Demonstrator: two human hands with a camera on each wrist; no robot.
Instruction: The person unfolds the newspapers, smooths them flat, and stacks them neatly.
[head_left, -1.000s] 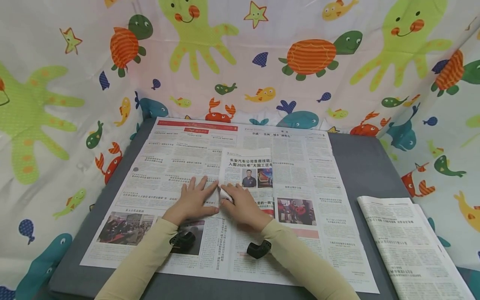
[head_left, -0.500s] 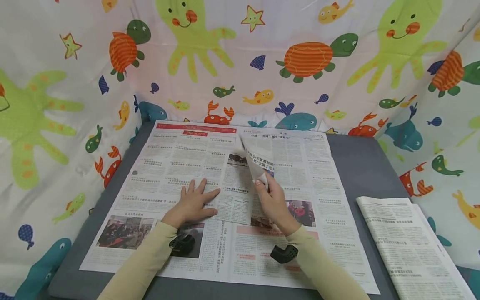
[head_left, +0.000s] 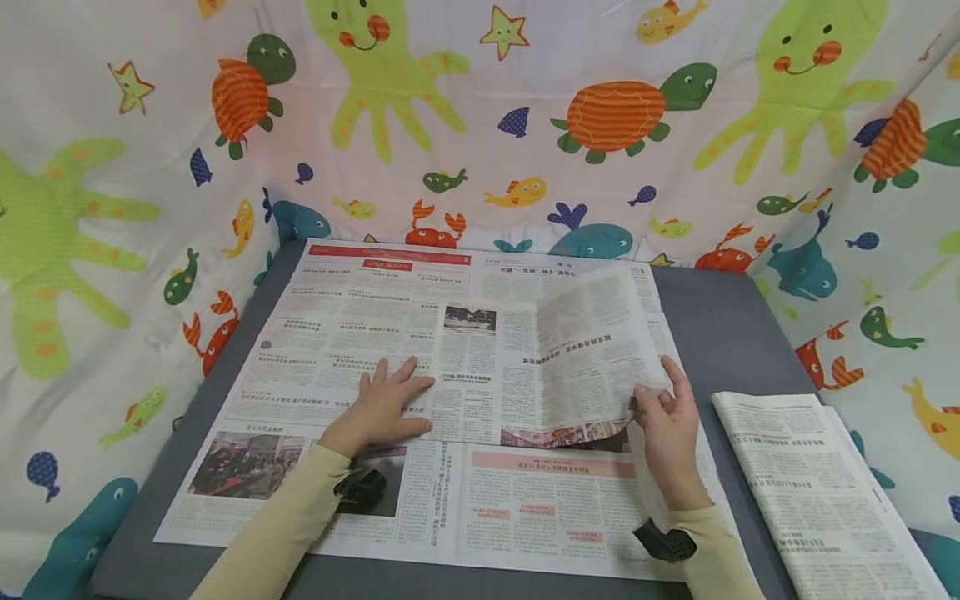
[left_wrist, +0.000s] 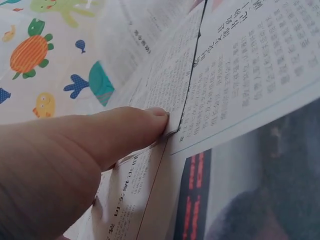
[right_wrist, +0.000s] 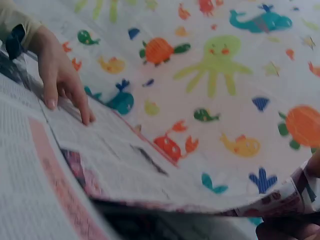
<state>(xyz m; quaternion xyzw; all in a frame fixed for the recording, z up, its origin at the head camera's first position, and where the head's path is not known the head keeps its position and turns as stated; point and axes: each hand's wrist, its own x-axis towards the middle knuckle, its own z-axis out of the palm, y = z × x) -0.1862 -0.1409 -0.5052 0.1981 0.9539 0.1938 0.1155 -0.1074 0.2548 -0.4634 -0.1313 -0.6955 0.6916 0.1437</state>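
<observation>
- Grey surface [head_left: 123,546]: strip shows down the left; printed fabric [head_left: 480,200] rises along that side and across the back, so room at the rear looks tight.
- Spread newspaper [head_left: 300,333]: flat, covers most of the surface; near edge stops short of the surface's front.
- Left grip [head_left: 378,410]: fingers spread, palm down, tips at the folded sheet's left edge; same spot as half a second ago. Left wrist view has the thumb [left_wrist: 140,125] on paper beside a paper edge.
- Folded sheet [head_left: 465,392]: middle of the spread newspaper, left part flat.
- Flap [head_left: 592,358] of that sheet: main change. Stood steeply near the middle half a second ago, now swung over to the right, bowed, not flat yet. Reads as a fold well on the way to opened.
- Right grip [head_left: 666,433]: has shifted right with the flap; thumb and fingers pinch its right edge near the lower corner.
- Beyond that: narrow strip of spread newspaper, then grey surface, most room toward the back right. Newspaper stack [head_left: 810,483] lies front right, apart from the right grip; probably limits a low sweep that way.
</observation>
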